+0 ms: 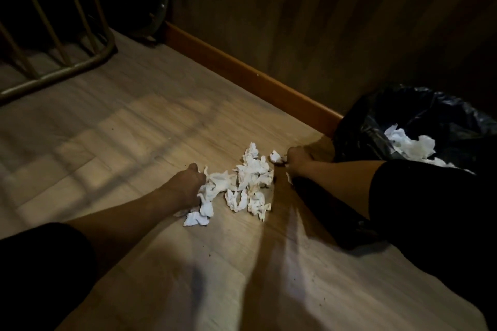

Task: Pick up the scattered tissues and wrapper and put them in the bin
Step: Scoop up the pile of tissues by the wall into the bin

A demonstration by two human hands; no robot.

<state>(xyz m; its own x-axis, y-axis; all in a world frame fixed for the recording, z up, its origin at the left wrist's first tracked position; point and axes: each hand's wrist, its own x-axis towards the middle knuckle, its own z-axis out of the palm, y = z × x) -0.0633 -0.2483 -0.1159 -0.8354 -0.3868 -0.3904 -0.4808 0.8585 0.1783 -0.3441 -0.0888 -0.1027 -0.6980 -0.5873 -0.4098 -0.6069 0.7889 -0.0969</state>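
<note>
Several crumpled white tissues (248, 183) lie in a heap on the wooden floor between my hands. My left hand (188, 183) presses against the heap's left side, its fingers closed around a tissue (212, 188). My right hand (297, 158) is at the heap's right side, fingers closed on a small tissue ball (277, 156). The bin (408, 115), lined with a black bag, stands at the right against the wall and holds white tissues (411, 145). I see no wrapper.
An orange-brown skirting board (242, 75) runs along the dark wall behind the heap. A metal tube frame (61, 70) stands at the back left. My dark sleeves cover both upper arms. Small dark crumbs dot the floor near me.
</note>
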